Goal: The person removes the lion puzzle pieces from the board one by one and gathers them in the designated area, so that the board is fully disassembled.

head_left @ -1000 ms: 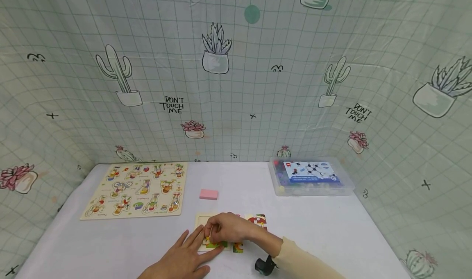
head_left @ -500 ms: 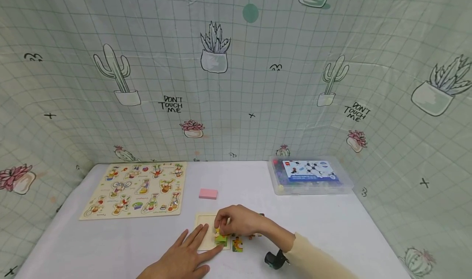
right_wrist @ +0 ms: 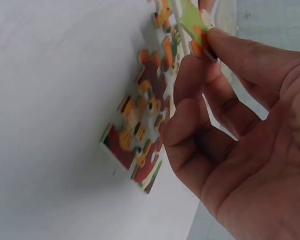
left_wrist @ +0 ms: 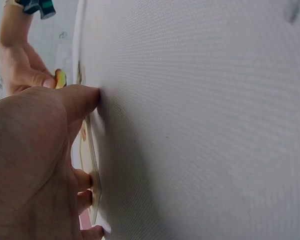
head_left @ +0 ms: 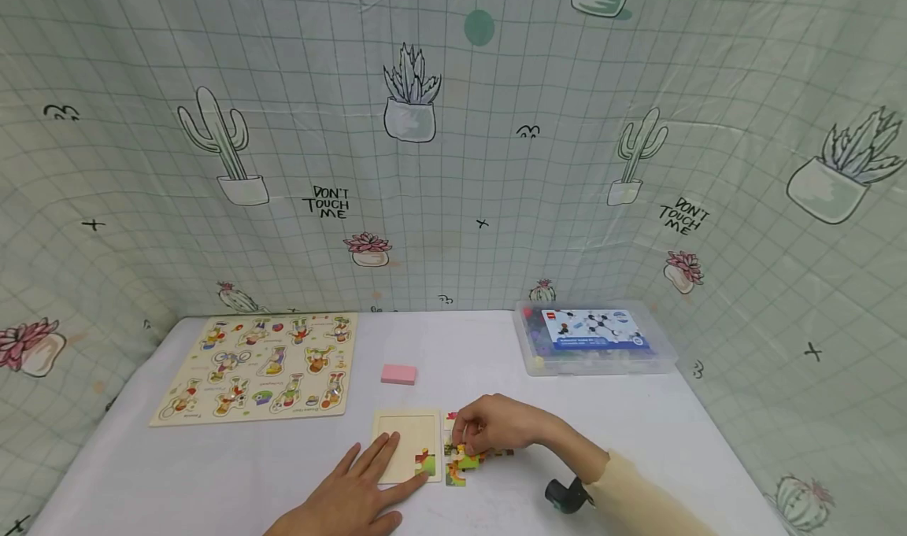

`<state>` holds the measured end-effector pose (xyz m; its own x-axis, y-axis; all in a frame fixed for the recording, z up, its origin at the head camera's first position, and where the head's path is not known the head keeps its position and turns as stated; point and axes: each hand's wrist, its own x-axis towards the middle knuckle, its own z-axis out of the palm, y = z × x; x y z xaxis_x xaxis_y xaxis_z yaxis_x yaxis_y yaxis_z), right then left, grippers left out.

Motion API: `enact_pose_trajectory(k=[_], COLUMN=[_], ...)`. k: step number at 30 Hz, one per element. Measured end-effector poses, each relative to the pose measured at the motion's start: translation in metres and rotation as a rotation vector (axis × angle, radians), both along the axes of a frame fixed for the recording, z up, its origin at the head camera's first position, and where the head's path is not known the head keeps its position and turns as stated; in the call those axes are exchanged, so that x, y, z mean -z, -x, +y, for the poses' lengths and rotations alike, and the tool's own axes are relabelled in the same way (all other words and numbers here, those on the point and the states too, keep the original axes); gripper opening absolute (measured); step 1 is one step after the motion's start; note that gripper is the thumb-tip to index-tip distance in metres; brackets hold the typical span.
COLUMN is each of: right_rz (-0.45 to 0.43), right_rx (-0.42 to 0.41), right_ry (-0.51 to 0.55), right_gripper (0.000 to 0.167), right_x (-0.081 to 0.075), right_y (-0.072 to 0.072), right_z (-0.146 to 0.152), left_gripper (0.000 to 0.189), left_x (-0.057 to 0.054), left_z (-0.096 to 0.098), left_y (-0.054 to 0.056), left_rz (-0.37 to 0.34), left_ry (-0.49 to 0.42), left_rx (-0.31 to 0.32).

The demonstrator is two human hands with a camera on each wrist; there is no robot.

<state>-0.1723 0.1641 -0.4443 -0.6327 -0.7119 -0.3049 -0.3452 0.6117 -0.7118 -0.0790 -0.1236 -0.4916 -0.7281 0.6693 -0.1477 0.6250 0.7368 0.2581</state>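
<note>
My left hand (head_left: 350, 485) lies with straight, spread fingers on the near-left part of a shallow wooden puzzle tray (head_left: 397, 422). One green and red puzzle piece (head_left: 425, 463) sits in the tray's near-right corner. Just right of the tray, my right hand (head_left: 505, 424) pinches a jigsaw piece between thumb and fingers. In the right wrist view that jigsaw piece (right_wrist: 194, 25) is green, orange and white, raised off the table. Below the right hand lie several loose puzzle pieces (right_wrist: 140, 120), partly hidden by it in the head view.
A pink block (head_left: 399, 375) lies beyond the tray. At the left back is a large wooden picture board (head_left: 265, 367). A clear plastic case (head_left: 598, 339) stands at the right back. Dark camera hardware (head_left: 565, 495) shows by the right wrist.
My right hand has lifted the jigsaw piece from the tray and carried it right, over the loose pieces. One piece in the tray's corner is now uncovered. The left hand stays put.
</note>
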Motion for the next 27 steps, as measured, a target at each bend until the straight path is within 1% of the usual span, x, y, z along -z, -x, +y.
enact_pose_trajectory(k=[3, 8, 13, 21, 27], right_rz=[-0.015, -0.017, -0.003, 0.05, 0.076], right_rx=[-0.013, -0.039, -0.029, -0.011, -0.011], right_ry=[-0.001, -0.011, -0.025, -0.067, -0.083], right_gripper=[0.012, 0.015, 0.016, 0.014, 0.013], right_x=[0.001, 0.002, 0.004, 0.007, 0.006], right_y=[-0.001, -0.005, -0.009, -0.013, -0.015], right_z=[0.007, 0.015, 0.016, 0.012, 0.009], left_gripper=[0.051, 0.051, 0.05, 0.05, 0.049], left_x=[0.0, 0.002, 0.002, 0.002, 0.002], left_z=[0.001, 0.0, 0.0, -0.001, -0.001], left_y=[0.0, 0.0, 0.0, 0.0, 0.0], left_rz=[-0.001, 0.008, 0.023, 0.029, 0.058], left_ry=[-0.001, -0.016, -0.019, -0.02, -0.021], left_rx=[-0.001, 0.003, 0.008, 0.012, 0.02])
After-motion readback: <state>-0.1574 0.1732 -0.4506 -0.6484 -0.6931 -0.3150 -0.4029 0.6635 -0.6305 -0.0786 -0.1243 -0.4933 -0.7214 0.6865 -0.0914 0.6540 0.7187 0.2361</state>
